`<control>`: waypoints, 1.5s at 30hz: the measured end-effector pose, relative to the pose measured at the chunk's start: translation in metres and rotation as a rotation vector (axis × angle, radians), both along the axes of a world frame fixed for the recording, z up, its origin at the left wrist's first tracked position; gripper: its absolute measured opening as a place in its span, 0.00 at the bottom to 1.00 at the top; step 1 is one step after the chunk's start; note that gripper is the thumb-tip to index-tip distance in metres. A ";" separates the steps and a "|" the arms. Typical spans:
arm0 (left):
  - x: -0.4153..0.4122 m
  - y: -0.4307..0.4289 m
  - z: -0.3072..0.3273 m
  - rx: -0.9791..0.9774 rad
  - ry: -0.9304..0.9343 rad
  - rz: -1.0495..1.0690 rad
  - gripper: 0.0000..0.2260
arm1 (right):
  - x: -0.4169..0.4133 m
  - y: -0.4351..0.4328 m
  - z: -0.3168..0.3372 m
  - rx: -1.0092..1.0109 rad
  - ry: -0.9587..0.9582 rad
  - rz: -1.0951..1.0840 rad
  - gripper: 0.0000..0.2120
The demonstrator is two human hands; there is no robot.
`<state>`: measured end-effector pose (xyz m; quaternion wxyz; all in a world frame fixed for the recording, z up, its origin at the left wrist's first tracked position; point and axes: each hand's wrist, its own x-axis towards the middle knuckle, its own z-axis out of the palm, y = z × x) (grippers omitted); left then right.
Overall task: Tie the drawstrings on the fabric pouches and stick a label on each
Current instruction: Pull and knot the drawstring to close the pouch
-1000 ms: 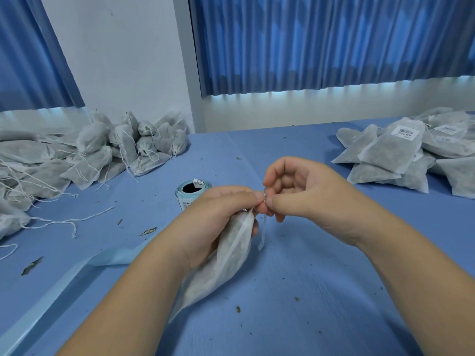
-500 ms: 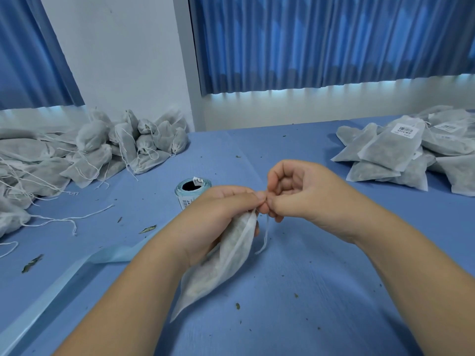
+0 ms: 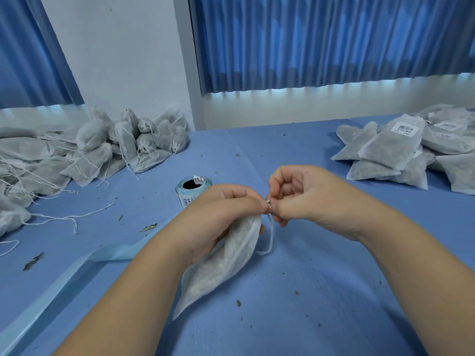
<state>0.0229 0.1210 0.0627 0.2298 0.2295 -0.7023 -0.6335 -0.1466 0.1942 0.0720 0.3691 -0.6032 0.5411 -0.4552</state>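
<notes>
My left hand [image 3: 226, 209] grips the neck of a white fabric pouch [image 3: 221, 265], which hangs down over the blue table. My right hand [image 3: 305, 196] pinches the pouch's white drawstring [image 3: 270, 237] right at the pouch mouth, fingertips touching those of the left hand. A loop of the string dangles below the fingers. A roll of labels [image 3: 192, 187] on pale blue backing stands just behind my left hand, partly hidden by it.
A heap of untied pouches [image 3: 84, 150] with loose strings lies at the back left. A pile of labelled pouches [image 3: 411, 150] lies at the back right. A strip of blue backing tape [image 3: 51, 296] trails toward the front left. Leaf crumbs dot the blue tabletop [image 3: 321, 291].
Both hands stay together at the pouch mouth. The dangling string loop has shifted slightly, and the right hand's fingers have worked a little at the string.
</notes>
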 end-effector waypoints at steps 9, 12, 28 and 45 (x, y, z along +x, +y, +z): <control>0.000 0.001 0.000 -0.120 -0.056 0.123 0.04 | -0.003 -0.001 -0.002 0.008 -0.016 0.033 0.06; 0.000 0.004 0.003 -0.138 -0.043 0.118 0.03 | -0.004 0.001 0.000 0.002 -0.018 0.033 0.07; -0.005 0.004 0.001 -0.153 0.084 0.323 0.04 | 0.018 -0.001 0.003 -0.202 0.014 -0.225 0.06; -0.015 0.005 -0.012 -0.516 -0.039 0.535 0.07 | 0.021 -0.004 -0.004 -0.108 0.260 -0.438 0.07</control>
